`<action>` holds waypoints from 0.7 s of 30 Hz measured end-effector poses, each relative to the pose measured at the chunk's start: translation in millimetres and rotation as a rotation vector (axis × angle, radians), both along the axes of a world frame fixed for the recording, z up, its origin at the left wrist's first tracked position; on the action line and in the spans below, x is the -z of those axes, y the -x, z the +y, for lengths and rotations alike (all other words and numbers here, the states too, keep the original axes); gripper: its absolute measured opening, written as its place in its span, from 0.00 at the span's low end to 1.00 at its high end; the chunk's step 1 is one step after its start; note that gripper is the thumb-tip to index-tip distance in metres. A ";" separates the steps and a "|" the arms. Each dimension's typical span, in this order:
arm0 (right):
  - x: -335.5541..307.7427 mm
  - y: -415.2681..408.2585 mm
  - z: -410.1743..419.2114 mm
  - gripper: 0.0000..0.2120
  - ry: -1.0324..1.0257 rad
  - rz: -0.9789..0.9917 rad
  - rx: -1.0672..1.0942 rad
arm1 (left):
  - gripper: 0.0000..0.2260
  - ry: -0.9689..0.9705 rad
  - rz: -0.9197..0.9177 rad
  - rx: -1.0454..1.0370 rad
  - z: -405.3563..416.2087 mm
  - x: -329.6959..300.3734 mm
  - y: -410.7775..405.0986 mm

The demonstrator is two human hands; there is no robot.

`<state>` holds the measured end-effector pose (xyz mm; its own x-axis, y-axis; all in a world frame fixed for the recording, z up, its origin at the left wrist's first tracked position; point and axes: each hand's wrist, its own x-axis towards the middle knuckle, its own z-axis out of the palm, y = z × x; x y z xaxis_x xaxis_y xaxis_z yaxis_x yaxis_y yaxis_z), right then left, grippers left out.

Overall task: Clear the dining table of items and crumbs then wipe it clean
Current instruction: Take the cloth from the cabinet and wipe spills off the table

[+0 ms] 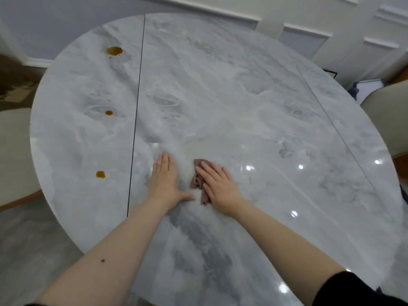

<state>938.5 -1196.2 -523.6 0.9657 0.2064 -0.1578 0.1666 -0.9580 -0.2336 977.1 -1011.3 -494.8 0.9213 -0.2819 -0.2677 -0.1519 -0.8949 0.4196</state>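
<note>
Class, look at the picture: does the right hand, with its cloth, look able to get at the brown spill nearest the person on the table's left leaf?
Probably yes. Nothing stands between the cloth under the right hand and the nearest brown spill. Only the left hand, flat on the table, lies across that path and would need to lift.

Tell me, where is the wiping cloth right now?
In the head view, the brownish cloth lies on the marble table near its middle, pressed flat under the right hand, just right of the left hand.
</note>
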 end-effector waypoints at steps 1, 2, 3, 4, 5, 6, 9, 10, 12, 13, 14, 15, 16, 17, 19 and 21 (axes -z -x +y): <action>-0.2 3.6 -15.4 0.30 0.011 -0.002 0.041 | 0.63 -0.013 -0.003 0.022 1.3 -0.5 5.5; -0.9 5.5 -28.8 0.29 0.018 -0.002 0.099 | 0.63 -0.019 0.002 0.035 4.4 -0.2 11.1; -1.5 4.8 -39.4 0.27 0.030 0.000 0.172 | 0.63 -0.020 0.015 0.039 8.1 0.0 16.1; -1.2 2.4 -43.9 0.24 0.040 0.012 0.255 | 0.63 -0.018 0.026 0.036 13.1 0.6 21.5; -1.6 -2.2 -43.6 0.24 0.046 0.019 0.344 | 0.63 -0.014 0.032 0.032 16.2 1.2 25.5; -2.0 -5.2 -35.3 0.24 0.035 0.015 0.423 | 0.63 -0.011 0.036 0.028 20.7 2.1 31.3; -2.6 -10.4 3.1 0.24 0.009 -0.018 0.523 | 0.59 0.028 0.014 0.026 27.4 4.3 44.5; -1.9 -8.7 18.0 0.25 0.011 -0.017 0.477 | 0.56 0.048 -0.007 0.037 30.7 4.8 48.0; 0.4 2.6 48.1 0.25 -0.002 -0.029 0.346 | 0.48 0.081 -0.058 0.095 42.5 3.5 53.0; 0.5 10.2 61.4 0.25 -0.015 -0.035 0.296 | 0.44 0.103 -0.085 0.118 50.6 3.0 54.4; -0.3 17.9 74.1 0.25 -0.027 -0.034 0.259 | 0.40 0.126 -0.114 0.121 61.8 2.0 56.4; -0.1 23.9 83.1 0.25 -0.040 -0.028 0.240 | 0.37 0.140 -0.140 0.110 72.2 1.9 56.9; -0.3 28.6 90.8 0.25 -0.047 -0.022 0.229 | 0.35 0.145 -0.167 0.084 83.6 2.5 57.0; -0.7 32.0 97.8 0.26 -0.051 -0.014 0.217 | 0.34 0.135 -0.195 0.043 95.2 3.9 56.6; -3.2 36.8 115.0 0.26 -0.048 0.005 0.191 | 0.35 0.097 -0.208 -0.072 120.5 8.5 56.6; -5.9 39.2 137.4 0.25 -0.045 0.007 0.161 | 0.35 0.056 -0.164 -0.218 143.6 12.7 57.3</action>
<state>899.3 -1058.8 -517.7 0.9858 0.0566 -0.1583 0.0106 -0.9606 -0.2779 919.8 -867.7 -507.6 0.9916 -0.0824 -0.0999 -0.0281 -0.8900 0.4550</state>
